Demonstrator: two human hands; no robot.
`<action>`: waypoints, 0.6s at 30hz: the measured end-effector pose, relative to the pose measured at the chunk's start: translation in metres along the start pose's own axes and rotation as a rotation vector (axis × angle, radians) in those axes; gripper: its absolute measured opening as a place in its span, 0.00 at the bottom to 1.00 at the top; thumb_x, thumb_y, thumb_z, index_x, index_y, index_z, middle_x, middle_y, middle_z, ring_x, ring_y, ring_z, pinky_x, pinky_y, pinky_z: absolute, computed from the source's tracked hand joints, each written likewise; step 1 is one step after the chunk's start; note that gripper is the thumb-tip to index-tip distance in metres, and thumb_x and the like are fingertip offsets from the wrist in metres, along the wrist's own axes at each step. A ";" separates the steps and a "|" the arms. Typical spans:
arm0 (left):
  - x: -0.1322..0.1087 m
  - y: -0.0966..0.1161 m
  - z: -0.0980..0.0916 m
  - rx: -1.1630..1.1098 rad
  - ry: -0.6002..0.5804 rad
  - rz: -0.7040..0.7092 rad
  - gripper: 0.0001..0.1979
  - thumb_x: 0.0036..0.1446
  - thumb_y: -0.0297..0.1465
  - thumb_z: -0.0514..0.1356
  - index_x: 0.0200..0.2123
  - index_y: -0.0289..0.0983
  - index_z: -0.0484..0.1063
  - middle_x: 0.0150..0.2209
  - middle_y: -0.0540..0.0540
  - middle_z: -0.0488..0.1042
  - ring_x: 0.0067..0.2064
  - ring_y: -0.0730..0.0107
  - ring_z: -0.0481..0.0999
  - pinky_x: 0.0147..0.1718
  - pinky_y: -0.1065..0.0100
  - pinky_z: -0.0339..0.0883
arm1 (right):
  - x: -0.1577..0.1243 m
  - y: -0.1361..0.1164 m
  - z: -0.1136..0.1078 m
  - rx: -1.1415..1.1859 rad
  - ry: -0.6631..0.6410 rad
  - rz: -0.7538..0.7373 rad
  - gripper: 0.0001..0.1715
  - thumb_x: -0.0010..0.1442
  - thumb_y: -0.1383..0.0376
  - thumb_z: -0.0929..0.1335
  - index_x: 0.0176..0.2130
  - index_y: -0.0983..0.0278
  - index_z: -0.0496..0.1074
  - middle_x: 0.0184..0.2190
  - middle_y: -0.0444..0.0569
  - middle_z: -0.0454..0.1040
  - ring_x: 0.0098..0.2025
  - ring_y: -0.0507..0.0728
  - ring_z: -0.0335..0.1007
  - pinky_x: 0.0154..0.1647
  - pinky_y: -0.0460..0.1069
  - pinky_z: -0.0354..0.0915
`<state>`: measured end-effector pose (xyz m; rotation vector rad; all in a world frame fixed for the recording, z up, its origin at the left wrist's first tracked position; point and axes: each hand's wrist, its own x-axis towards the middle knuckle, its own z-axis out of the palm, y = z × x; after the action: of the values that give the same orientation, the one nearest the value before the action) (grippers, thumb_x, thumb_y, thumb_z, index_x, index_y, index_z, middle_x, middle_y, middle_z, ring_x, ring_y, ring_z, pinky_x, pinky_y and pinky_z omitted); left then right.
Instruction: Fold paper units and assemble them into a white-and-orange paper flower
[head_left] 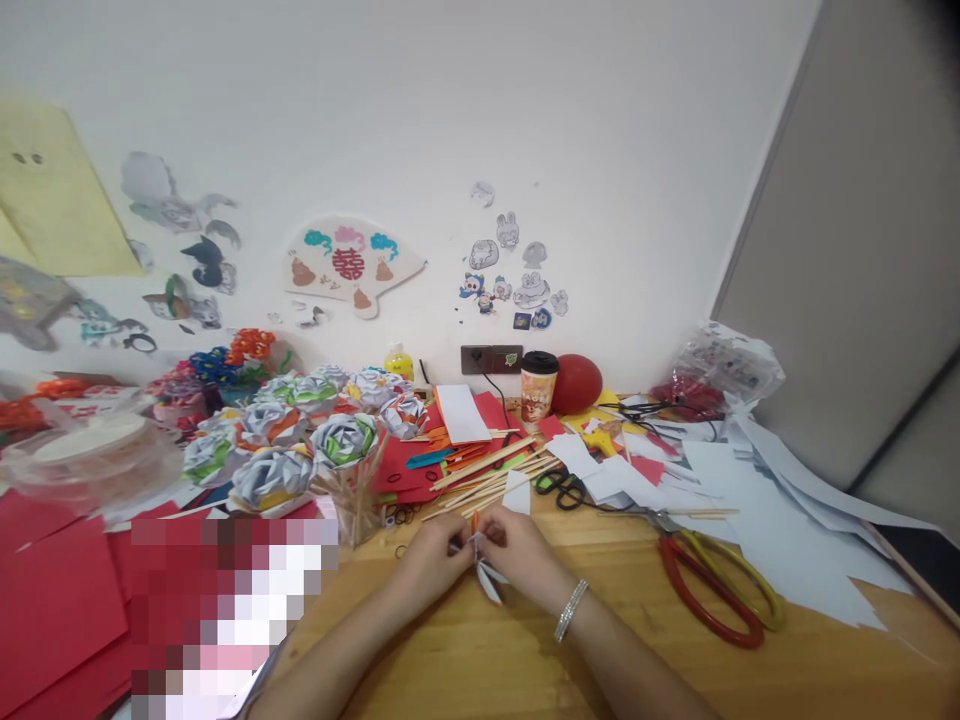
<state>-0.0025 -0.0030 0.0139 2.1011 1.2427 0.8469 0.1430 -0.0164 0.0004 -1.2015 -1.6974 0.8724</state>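
Note:
My left hand [433,558] and my right hand [525,553] meet over the wooden table [525,660], both pinching a small folded piece of white paper [489,580] between the fingertips. A pointed flap of the paper hangs down below the fingers. A silver bracelet [570,610] is on my right wrist. Just beyond the hands lie wooden sticks [487,465] and a small black-handled pair of scissors [562,490].
A cluster of folded paper roses [300,440] stands at left behind red paper sheets [52,600]. Large red-handled scissors [712,585] lie at right beside white paper scraps [757,500]. A coffee cup [538,385] and a red balloon [576,383] stand by the wall.

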 end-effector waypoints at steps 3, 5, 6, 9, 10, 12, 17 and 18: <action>0.000 0.003 -0.008 -0.376 -0.105 -0.172 0.08 0.46 0.34 0.57 0.27 0.35 0.69 0.24 0.50 0.72 0.27 0.69 0.71 0.26 0.72 0.60 | -0.002 -0.005 -0.005 -0.036 -0.022 -0.053 0.07 0.49 0.75 0.65 0.25 0.64 0.69 0.22 0.42 0.70 0.27 0.52 0.66 0.28 0.44 0.60; 0.000 0.002 -0.013 -0.605 -0.115 -0.286 0.14 0.48 0.38 0.57 0.37 0.36 0.68 0.27 0.50 0.74 0.27 0.69 0.73 0.25 0.71 0.62 | -0.002 -0.010 -0.007 -0.127 0.009 -0.151 0.09 0.48 0.76 0.66 0.24 0.64 0.70 0.24 0.43 0.70 0.30 0.52 0.66 0.31 0.45 0.60; 0.001 0.001 -0.015 -0.662 -0.114 -0.311 0.17 0.48 0.39 0.58 0.40 0.36 0.67 0.28 0.50 0.74 0.28 0.69 0.73 0.26 0.71 0.62 | -0.003 -0.012 -0.008 -0.166 0.016 -0.194 0.09 0.48 0.77 0.66 0.24 0.64 0.70 0.26 0.44 0.70 0.32 0.53 0.66 0.33 0.45 0.60; 0.005 -0.006 -0.014 -0.638 -0.155 -0.262 0.18 0.42 0.39 0.64 0.34 0.33 0.70 0.29 0.47 0.75 0.29 0.69 0.74 0.27 0.71 0.64 | -0.003 -0.014 -0.007 -0.221 -0.002 -0.242 0.09 0.50 0.76 0.66 0.29 0.64 0.73 0.29 0.46 0.71 0.35 0.54 0.66 0.36 0.46 0.61; 0.006 -0.008 -0.013 -0.605 -0.165 -0.238 0.17 0.40 0.39 0.65 0.30 0.32 0.70 0.28 0.47 0.75 0.28 0.70 0.74 0.27 0.72 0.65 | -0.003 -0.013 -0.006 -0.223 -0.017 -0.236 0.10 0.50 0.76 0.66 0.31 0.63 0.73 0.31 0.46 0.71 0.36 0.54 0.67 0.37 0.46 0.61; 0.008 -0.014 -0.008 -0.558 -0.142 -0.242 0.18 0.41 0.42 0.64 0.28 0.33 0.68 0.22 0.50 0.74 0.22 0.73 0.72 0.20 0.73 0.64 | -0.003 -0.010 -0.005 -0.221 -0.046 -0.220 0.13 0.50 0.75 0.67 0.36 0.62 0.73 0.33 0.47 0.72 0.36 0.54 0.67 0.38 0.47 0.62; 0.011 -0.022 0.003 -0.513 -0.044 -0.279 0.18 0.41 0.44 0.62 0.25 0.37 0.60 0.14 0.58 0.66 0.10 0.80 0.62 0.07 0.78 0.54 | -0.004 -0.006 -0.002 -0.400 -0.003 -0.363 0.09 0.54 0.74 0.65 0.32 0.64 0.74 0.29 0.47 0.73 0.35 0.54 0.67 0.35 0.45 0.61; 0.010 -0.022 0.004 -0.509 -0.023 -0.276 0.18 0.42 0.43 0.62 0.24 0.37 0.59 0.14 0.58 0.64 0.10 0.81 0.61 0.06 0.79 0.53 | -0.005 -0.006 -0.001 -0.473 0.004 -0.424 0.09 0.54 0.74 0.64 0.30 0.64 0.73 0.28 0.48 0.73 0.34 0.54 0.66 0.34 0.46 0.61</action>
<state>-0.0075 0.0149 -0.0018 1.4960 1.1257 0.8963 0.1423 -0.0225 0.0052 -1.0672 -2.1217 0.2144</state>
